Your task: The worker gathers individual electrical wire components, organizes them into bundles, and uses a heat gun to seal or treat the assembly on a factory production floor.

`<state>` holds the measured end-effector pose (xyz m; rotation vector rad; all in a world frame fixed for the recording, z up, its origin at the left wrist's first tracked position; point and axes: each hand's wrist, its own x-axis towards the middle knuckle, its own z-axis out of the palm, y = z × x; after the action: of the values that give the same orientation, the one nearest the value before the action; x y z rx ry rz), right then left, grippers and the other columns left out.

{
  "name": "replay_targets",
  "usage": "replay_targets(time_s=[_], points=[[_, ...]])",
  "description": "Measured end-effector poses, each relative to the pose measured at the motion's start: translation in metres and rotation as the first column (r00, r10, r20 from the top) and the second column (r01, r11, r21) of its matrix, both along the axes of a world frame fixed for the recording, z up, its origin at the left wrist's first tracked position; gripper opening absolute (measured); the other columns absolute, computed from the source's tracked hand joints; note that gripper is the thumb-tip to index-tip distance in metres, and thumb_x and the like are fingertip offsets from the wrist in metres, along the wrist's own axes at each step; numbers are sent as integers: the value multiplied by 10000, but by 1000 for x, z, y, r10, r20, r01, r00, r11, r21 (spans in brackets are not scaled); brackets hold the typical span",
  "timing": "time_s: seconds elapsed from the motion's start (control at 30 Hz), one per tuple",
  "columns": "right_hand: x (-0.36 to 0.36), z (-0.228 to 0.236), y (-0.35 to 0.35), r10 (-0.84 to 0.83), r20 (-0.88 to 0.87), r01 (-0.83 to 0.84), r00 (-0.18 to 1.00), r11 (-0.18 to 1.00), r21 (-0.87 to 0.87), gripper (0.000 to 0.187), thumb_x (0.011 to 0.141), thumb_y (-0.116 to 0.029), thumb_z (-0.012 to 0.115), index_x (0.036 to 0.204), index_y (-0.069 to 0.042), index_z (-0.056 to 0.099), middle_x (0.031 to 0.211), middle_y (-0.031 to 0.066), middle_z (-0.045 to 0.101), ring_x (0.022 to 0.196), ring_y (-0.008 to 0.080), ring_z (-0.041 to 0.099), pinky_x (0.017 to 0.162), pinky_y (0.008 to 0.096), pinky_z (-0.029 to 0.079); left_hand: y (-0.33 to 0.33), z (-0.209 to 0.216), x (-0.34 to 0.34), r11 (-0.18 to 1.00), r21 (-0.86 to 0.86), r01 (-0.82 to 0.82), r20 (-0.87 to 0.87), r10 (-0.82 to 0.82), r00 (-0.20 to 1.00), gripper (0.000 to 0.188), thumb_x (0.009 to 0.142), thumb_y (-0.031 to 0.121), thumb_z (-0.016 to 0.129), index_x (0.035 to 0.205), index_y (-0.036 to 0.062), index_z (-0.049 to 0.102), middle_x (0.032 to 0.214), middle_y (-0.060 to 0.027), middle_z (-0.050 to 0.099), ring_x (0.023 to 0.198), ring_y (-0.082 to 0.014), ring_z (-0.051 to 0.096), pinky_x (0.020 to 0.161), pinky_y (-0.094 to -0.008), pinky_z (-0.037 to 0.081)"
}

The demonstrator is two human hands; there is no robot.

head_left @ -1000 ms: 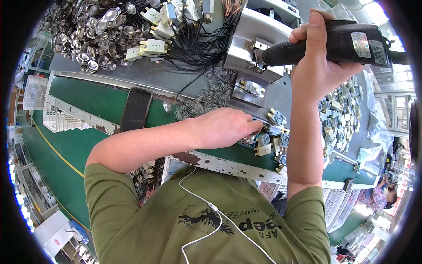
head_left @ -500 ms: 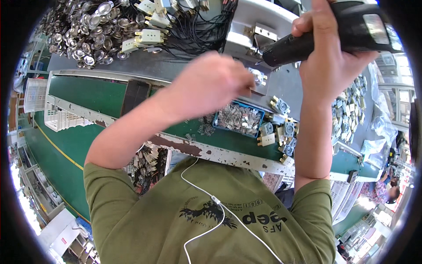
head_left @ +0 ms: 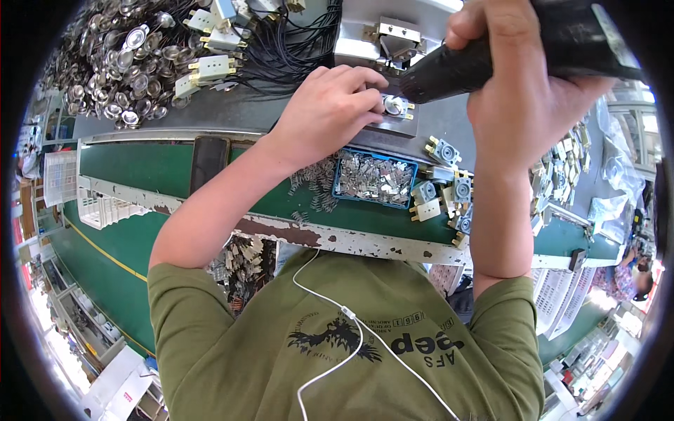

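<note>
My right hand (head_left: pixel 516 77) is wrapped round a black power screwdriver (head_left: pixel 449 74), its tip pointing left and down toward a small metal fixture. Under that tip, a small part with a round metal cap and brass terminals (head_left: pixel 397 107) rests on the grey block (head_left: pixel 401 126). My left hand (head_left: pixel 333 105) reaches in from the left, its fingers bent and closed at the part's left side; the fingertips are partly hidden. Behind the screwdriver tip stands a shiny metal bracket (head_left: pixel 399 35).
A blue tray (head_left: pixel 339 184) of small metal pieces stands nearer me, with loose springs (head_left: pixel 309 186) to its left. Several square switch-like parts (head_left: pixel 444 152) lie right of it. Metal caps (head_left: pixel 133 77) and black wires (head_left: pixel 302 52) are heaped at the far left. A dark phone-like slab (head_left: pixel 209 163) lies left.
My left hand, blurred before, has steadied at the small part's left side. The screwdriver tip has come slightly closer to the part. The whole view has shifted a little.
</note>
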<state>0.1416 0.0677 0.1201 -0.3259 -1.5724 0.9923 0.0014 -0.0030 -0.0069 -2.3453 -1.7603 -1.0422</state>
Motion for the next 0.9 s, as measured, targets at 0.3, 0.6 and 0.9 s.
replay_targets(time_s=[0.3, 0.6, 0.9], points=[[-17, -19, 5, -55, -65, 42, 996, 982, -182, 292, 845, 67, 726, 1069, 12, 547, 863, 85, 669, 624, 90, 611, 514, 221, 489, 2, -9, -7, 997, -55, 49, 77, -44, 996, 103, 809, 148, 735, 853, 90, 662, 1068, -8, 698, 948, -219, 640, 798, -368, 471], [-24, -34, 8, 47, -116, -70, 992, 978, -197, 471, 823, 119, 703, 1188, -12, 434, 900, 85, 652, 719, 112, 632, 598, 233, 519, 1, -9, -5, 998, -48, 49, 73, -45, 996, 110, 802, 130, 732, 864, 108, 644, 972, 8, 684, 910, -222, 632, 769, -374, 467], [-33, -32, 21, 228, -4, -225, 974, 958, -175, 482, 831, 12, 745, 1194, -29, 430, 907, 80, 653, 704, 122, 636, 594, 243, 531, 6, 0, -8, 963, -264, -48, 181, 99, 979, 185, 833, 165, 717, 931, 63, 598, 933, -69, 660, 890, -289, 649, 762, -411, 520]])
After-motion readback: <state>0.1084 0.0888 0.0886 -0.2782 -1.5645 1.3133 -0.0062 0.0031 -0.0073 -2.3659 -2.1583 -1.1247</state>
